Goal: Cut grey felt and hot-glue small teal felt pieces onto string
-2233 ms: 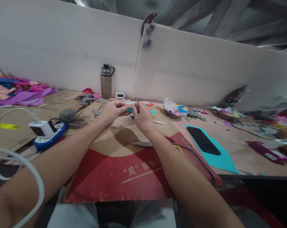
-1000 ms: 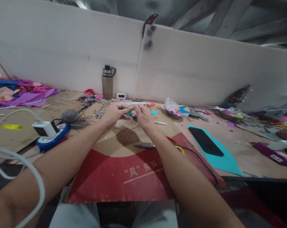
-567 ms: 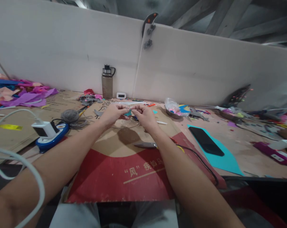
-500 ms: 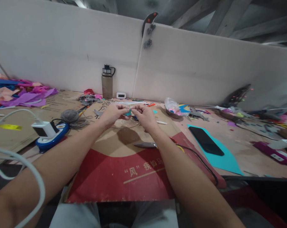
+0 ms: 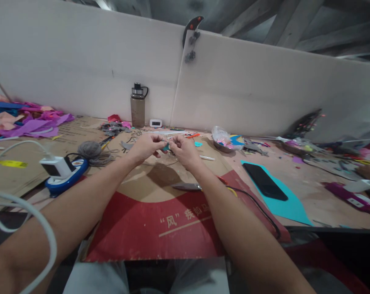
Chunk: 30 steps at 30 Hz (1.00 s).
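My left hand (image 5: 147,147) and my right hand (image 5: 184,150) meet above a cardboard sheet (image 5: 154,228). Pinched between their fingertips is a small teal piece (image 5: 166,147), mostly covered by the fingers; its exact kind is too small to make out. The left thumb and forefinger grip it from one side, and the right fingers close on it from the other. Under my right forearm lie scissors (image 5: 186,186), blades pointing left, handles partly hidden. Another teal scrap (image 5: 198,144) and a white stick-like pen (image 5: 207,158) rest just right of my right hand.
Left stand a blue power strip (image 5: 67,177) with a white charger, grey yarn (image 5: 90,150) and a bottle (image 5: 138,108). To the right are a phone (image 5: 264,181) on teal sheet, a bowl (image 5: 224,146) and a magenta power strip (image 5: 352,198). A co-worker's hand (image 5: 368,173) shows at the right edge.
Both hands stay at nearly the same place with the teal piece between them. The fingers have shifted slightly, and the teal scrap beside the right hand shows more fully.
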{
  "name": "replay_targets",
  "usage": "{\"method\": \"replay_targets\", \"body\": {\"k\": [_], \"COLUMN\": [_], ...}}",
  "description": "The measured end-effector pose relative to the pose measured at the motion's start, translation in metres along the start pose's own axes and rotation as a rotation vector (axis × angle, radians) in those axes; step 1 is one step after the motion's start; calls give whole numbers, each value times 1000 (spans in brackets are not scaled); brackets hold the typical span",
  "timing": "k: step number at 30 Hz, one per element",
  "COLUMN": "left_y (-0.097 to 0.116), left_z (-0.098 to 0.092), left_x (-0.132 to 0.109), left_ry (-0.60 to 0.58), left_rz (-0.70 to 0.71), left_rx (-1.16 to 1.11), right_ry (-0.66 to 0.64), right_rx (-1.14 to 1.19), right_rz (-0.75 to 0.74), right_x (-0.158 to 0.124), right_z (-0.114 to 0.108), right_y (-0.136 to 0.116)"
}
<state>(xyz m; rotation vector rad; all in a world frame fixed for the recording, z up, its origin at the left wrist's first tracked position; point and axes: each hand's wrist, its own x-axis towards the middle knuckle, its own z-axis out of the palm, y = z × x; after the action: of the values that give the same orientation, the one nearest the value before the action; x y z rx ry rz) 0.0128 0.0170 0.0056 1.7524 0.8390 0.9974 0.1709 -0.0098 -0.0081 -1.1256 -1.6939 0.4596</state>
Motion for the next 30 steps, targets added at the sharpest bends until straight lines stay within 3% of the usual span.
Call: {"method": "replay_targets", "body": {"k": [9,16,24,30], "left_y": [-1,-3,-17,-23], "left_z": [-1,-12,-17,-15], "left_x": [1,2,11,12], "left_ry": [-64,-131,140,170], "left_rz": [-77,-121,-136,-45], "left_rx": [-255,-367,-313,-230], "right_ry": [3,47,119,104], "right_rx": [119,177,112,118], "right_rz": [75,121,202,228], "right_x": [0,3,4,4], "right_z": [0,-2,-2,-2], "right_y": [-3,0,8,6]}}
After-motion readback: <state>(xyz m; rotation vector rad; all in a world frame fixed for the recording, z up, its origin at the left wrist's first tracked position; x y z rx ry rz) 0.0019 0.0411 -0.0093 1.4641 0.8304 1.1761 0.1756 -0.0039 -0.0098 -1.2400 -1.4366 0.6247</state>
